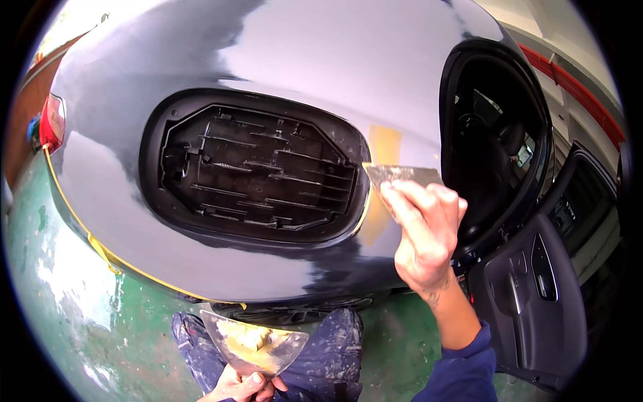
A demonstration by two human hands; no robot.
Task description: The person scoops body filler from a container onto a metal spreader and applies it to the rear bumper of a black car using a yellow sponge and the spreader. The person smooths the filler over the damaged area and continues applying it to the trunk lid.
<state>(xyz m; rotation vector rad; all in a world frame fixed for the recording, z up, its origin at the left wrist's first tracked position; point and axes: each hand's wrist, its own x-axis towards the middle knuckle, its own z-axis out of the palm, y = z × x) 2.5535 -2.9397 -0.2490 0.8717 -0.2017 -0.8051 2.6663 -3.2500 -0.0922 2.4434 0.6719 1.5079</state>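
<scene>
- Red tail lamp (56,122) at the left end of the grey car body (315,40).
- Black ribbed recess (258,174) in its side.
- Left hand (244,386) grips a flat plate (289,344) bearing yellow paste (252,338), above the knees.
- Yellow patch (386,143) just right of the recess.
- Right hand (429,228) grips a scraper (408,173) overlapping that patch.
- Dark door (536,301) standing open.

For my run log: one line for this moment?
left hand: holds spreader bearing yellow paste; right hand: holds second spreader across yellow patch; place: car body, beside black recess
</scene>
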